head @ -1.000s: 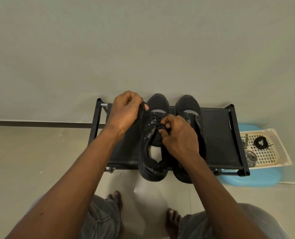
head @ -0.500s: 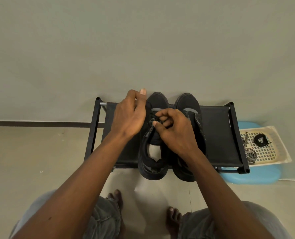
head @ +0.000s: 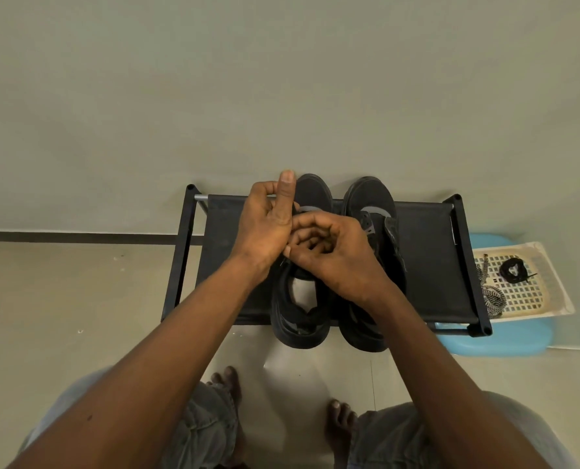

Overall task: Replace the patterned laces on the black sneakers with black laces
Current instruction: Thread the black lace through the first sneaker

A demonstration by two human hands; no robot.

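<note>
Two black sneakers stand side by side on a black rack [head: 427, 265], toes toward the wall. Over the lacing area of the left sneaker [head: 298, 319] both hands meet. My left hand [head: 268, 225] is closed with its thumb sticking up, and my right hand [head: 329, 258] has its fingers curled in beside it; both pinch the black lace, which the fingers mostly hide. The right sneaker [head: 370, 198] stands unlaced with its tongue flipped open. A coiled black lace [head: 512, 270] and patterned laces [head: 493, 299] lie in the cream basket [head: 539, 299].
The basket rests on a blue stool [head: 498, 343] just right of the rack. The rack stands against a plain wall with a dark skirting line. Bare feet [head: 229, 384] and grey shorts are on the tiled floor below the rack's front edge.
My left hand has moved right from the rack's left side to join my right hand over the left sneaker, its thumb now raised. My right hand shifted slightly toward the toe.
</note>
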